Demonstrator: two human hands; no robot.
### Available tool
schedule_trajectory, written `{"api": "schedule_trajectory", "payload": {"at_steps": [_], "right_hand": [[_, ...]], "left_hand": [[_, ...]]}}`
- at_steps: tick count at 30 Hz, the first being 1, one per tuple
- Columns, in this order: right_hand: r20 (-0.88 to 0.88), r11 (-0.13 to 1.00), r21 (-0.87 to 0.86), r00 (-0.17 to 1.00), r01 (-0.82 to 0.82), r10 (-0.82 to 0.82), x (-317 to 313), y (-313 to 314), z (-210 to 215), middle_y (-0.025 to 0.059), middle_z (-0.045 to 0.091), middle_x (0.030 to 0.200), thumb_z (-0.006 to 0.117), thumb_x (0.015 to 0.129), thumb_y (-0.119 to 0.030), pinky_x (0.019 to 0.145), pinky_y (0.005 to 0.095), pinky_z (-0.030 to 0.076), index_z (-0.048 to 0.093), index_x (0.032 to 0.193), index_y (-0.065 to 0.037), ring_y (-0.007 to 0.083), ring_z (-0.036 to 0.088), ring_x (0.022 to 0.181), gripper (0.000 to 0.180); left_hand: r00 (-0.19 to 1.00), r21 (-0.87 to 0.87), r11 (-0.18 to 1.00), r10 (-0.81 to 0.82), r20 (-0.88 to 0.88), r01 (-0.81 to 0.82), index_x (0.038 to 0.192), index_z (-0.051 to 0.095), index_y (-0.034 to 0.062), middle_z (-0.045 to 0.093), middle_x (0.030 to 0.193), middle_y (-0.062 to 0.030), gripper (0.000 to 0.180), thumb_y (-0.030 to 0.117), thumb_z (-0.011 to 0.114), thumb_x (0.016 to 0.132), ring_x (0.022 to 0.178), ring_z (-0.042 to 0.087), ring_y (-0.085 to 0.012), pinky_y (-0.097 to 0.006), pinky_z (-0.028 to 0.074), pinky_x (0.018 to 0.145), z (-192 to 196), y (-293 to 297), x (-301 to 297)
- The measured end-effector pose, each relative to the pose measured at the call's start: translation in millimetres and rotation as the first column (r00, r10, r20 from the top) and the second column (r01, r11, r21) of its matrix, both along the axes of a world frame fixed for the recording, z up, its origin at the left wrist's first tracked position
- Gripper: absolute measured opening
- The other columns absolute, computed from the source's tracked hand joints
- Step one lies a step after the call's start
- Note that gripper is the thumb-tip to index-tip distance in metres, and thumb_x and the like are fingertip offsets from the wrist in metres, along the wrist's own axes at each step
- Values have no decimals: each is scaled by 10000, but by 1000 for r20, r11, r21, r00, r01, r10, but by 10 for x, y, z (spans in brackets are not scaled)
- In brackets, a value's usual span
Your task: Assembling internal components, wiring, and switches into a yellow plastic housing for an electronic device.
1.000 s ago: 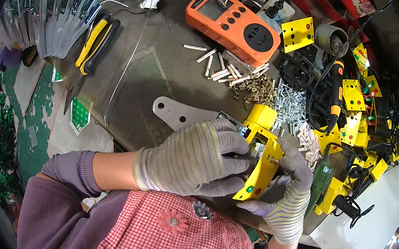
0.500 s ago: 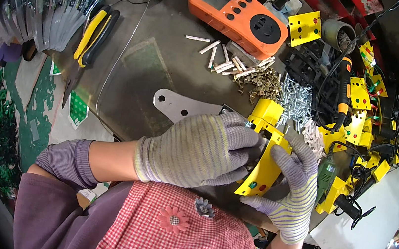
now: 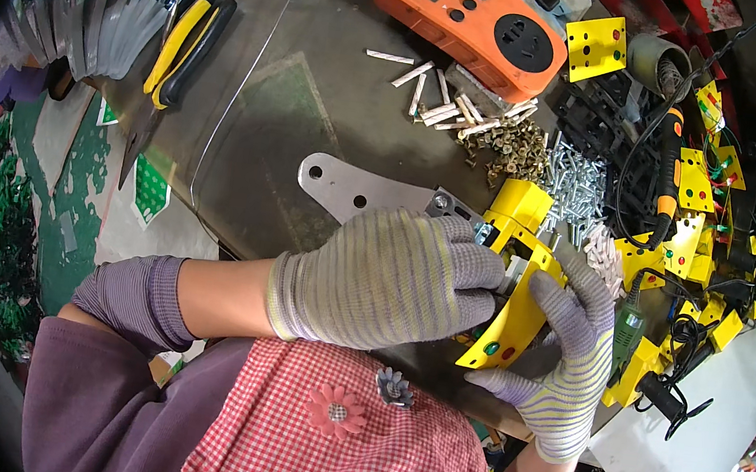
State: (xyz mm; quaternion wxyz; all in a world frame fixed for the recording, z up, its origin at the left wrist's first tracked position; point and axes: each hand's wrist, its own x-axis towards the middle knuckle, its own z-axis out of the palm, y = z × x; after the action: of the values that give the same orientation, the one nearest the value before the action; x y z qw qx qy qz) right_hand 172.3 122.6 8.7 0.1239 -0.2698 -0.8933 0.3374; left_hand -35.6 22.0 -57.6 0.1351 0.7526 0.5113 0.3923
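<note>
Below the orange meter [image 3: 466, 22], a yellow box [image 3: 515, 324] with red and green dots [image 3: 508, 353] already in is pinched by the right hand [image 3: 566, 377], the left hand's [image 3: 382, 279] grip cannot be told, and screws [image 3: 575, 185] are left loose.

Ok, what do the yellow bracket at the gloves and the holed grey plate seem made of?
Yellow bracket: probably glossy painted sheet metal, given its thin, flat panel; plastic remains possible. Grey plate: likely bare satin metal, from its soft sheen.
</note>
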Motion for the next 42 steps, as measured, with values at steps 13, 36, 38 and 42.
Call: {"api": "schedule_trajectory", "payload": {"at_steps": [13, 36, 38, 42], "right_hand": [[5, 996, 75, 999, 45, -46, 7, -29, -49, 160, 509, 1370, 960, 507, -321, 940, 419, 539, 676, 1258, -99, 327, 601, 1146, 833], [411, 933, 305, 910, -190, 51, -130, -163, 148, 180, 555, 1371, 888, 570, -388, 903, 472, 495, 652, 1281, -150, 380, 576, 1059, 786], [397, 932, 315, 917, -179, 42, -173, -209, 124, 190, 548, 1369, 882, 581, -383, 889, 472, 495, 651, 1272, -147, 384, 571, 1042, 766], [266, 929, 348, 963, -124, 29, 27, -176, -71, 197, 540, 1348, 898, 577, -424, 880, 472, 483, 667, 1232, -168, 372, 555, 1038, 740]], "left_hand": [[997, -97, 995, 30, -69, -36, 946, 675, 134, 644, 902, -9, 286, 265, 757, 705, 830, 653, -234, -353, 555, 681, 110, -1, 15], [978, -340, 926, 112, -178, -167, 1308, 603, 59, 583, 1226, -159, 896, 448, 894, 555, 1098, 603, -336, -490, 449, 991, 177, -163, -391], [974, -320, 930, 123, -190, -180, 1301, 606, 58, 582, 1218, -159, 891, 450, 893, 554, 1098, 603, -338, -493, 450, 987, 186, -187, -375], [967, -364, 912, 105, -233, -187, 1286, 613, 37, 587, 1179, -154, 903, 470, 888, 543, 1082, 605, -326, -491, 461, 950, 241, -162, -375]]}}
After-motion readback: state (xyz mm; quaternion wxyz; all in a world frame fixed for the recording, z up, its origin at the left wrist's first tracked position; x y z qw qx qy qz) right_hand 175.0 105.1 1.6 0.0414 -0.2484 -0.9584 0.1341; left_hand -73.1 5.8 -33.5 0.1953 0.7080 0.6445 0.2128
